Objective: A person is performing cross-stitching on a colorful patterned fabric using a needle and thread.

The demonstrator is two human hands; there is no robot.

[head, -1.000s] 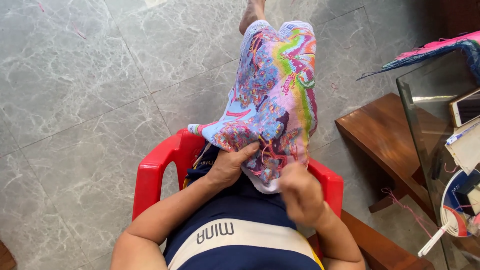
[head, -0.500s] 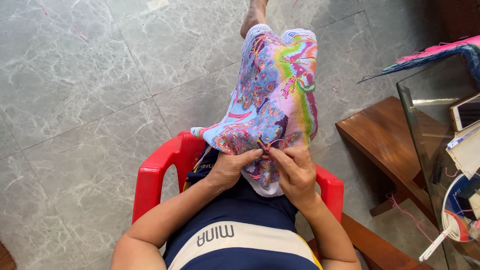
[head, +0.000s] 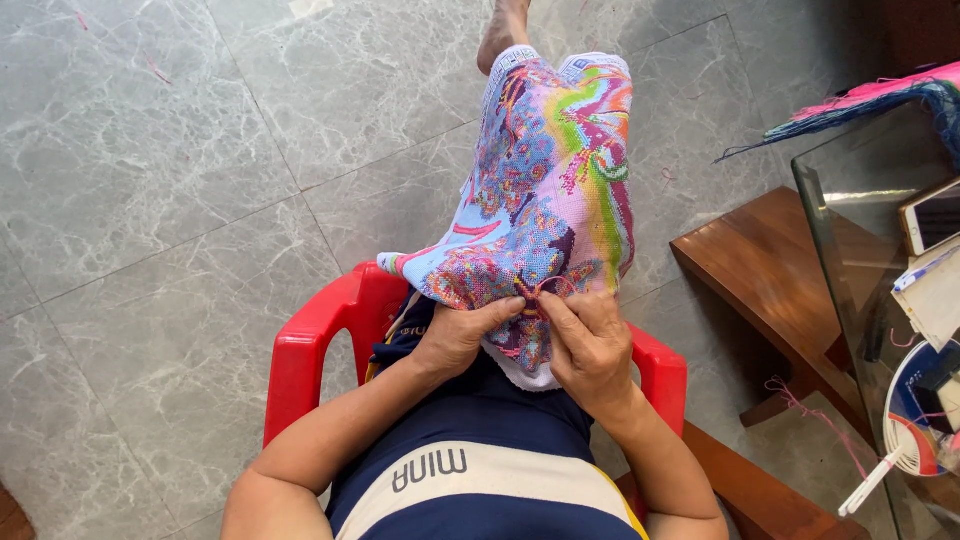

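Head view: the right hand [head: 590, 345], raised clear of the cloth [head: 550, 200] a second ago, has come back down beside the left hand [head: 462, 335]; both now pinch the cloth's near edge, so stitching resumes there. The cloth, a multicoloured cross-stitch panel, drapes over the lap above the red chair [head: 320, 335].

Count of what shows from the head camera

Two hands, the left hand [head: 462, 337] and the right hand [head: 590, 345]; one multicoloured cross-stitch cloth [head: 555, 190]; one red plastic chair [head: 318, 340]; one bare foot [head: 503, 28]; one wooden bench [head: 770, 270]; one glass-topped table [head: 860, 210] bearing one phone [head: 935, 215], one round hand fan [head: 905, 430] and what may be one notebook [head: 935, 295], partly cut off by the edge
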